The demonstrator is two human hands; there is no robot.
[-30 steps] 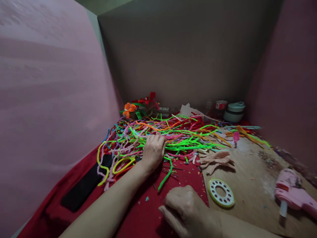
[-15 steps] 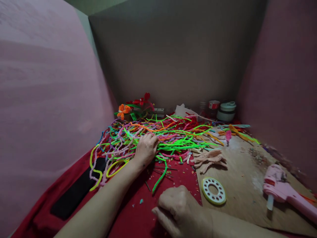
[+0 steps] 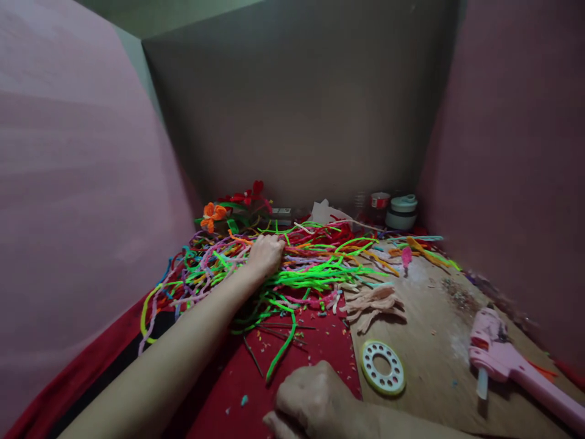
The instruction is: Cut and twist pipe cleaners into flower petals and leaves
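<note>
Left hand [image 3: 266, 253]: forearm extended from 7 o'clock, back of the hand upward, fingers bent down into the pile of multicoloured fuzzy craft stems [image 3: 315, 277]; fingertips hidden, so whether they grip a stem cannot be told. Right hand [image 3: 315, 396]: at 5 o'clock from the left hand, curled, fingers folded inward above the red cloth [image 3: 219, 390]; contents, if any, cannot be told. The pile lies at 12 o'clock from the right hand. Label: a red-and-white marking on the clear jar [image 3: 379, 200], at 2 o'clock from the left hand, is too small to read. Count, from the right hand: one bundle of beige fuzzy strips [image 3: 377, 303] at 1 o'clock; one round white perforated disc with a yellow rim [image 3: 395, 377] at 2 o'clock; one pink plastic glue gun [image 3: 493, 353] near 3 o'clock. Stems: too tangled to count
</note>
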